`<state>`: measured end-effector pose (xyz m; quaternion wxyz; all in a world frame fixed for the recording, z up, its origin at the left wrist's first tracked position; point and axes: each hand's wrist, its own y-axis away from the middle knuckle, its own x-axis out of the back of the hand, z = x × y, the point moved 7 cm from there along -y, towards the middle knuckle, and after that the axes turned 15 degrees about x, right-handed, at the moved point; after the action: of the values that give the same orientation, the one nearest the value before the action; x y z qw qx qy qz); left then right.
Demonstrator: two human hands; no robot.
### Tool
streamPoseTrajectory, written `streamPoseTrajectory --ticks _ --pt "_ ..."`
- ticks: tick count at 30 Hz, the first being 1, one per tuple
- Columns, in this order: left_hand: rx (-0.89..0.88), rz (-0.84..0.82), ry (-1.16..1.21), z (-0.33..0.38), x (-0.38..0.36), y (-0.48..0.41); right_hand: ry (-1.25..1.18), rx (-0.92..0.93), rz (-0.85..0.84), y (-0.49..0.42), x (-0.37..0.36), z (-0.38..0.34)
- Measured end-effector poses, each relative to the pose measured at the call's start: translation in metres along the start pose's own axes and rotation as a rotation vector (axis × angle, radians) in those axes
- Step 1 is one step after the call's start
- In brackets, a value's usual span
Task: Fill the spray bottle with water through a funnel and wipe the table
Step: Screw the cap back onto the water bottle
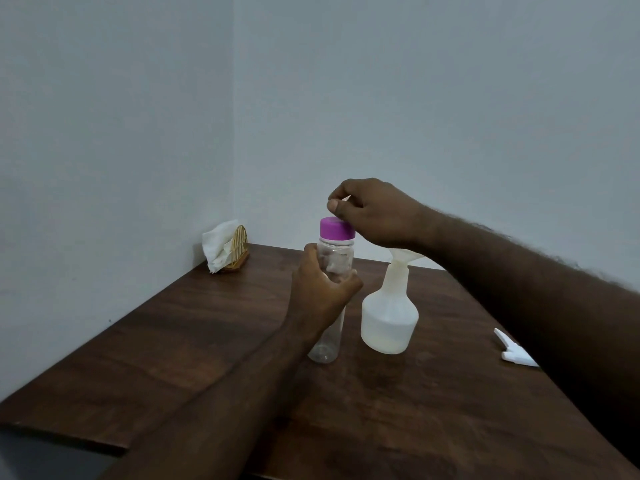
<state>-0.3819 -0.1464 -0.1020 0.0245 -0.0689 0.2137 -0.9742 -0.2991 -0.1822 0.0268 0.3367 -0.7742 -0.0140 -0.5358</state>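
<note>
My left hand (pixel 320 289) grips a clear plastic water bottle (pixel 327 344) around its middle. The bottle stands upright on the wooden table (pixel 398 410) and carries a purple cap (pixel 336 228). My right hand (pixel 374 213) hovers just above the cap, fingers curled, thumb and forefinger pinching a small pale piece (pixel 346 198); I cannot tell what it is. To the right stands the white spray bottle (pixel 389 317) with a pale funnel (pixel 401 259) in its neck, partly hidden behind my right wrist. The white spray head (pixel 516 351) lies on the table at the right.
A gold wire holder with white paper napkins (pixel 221 249) stands in the table's back left corner against the wall. Walls close the table off on the left and at the back. The table's front left edge (pixel 62 441) drops to the floor.
</note>
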Motion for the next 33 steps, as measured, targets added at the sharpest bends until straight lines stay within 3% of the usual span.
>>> streamPoseTrajectory --ticks 5,12,24,28,33 --pt "-0.015 0.001 0.007 0.0 -0.001 -0.001 0.144 -0.011 0.019 -0.001 0.005 0.006" --pt "0.004 0.012 -0.034 -0.001 0.001 -0.002 0.027 -0.005 -0.244 0.001 -0.009 -0.002" --pt "-0.002 -0.024 0.0 0.0 0.002 0.0 -0.257 0.012 -0.421 -0.003 -0.016 0.001" --pt "0.008 -0.028 -0.026 0.0 0.0 -0.001 -0.132 -0.036 -0.434 -0.007 -0.009 -0.008" --pt "-0.012 -0.011 -0.05 0.0 0.0 -0.001 0.332 -0.086 -0.447 -0.02 -0.005 -0.017"
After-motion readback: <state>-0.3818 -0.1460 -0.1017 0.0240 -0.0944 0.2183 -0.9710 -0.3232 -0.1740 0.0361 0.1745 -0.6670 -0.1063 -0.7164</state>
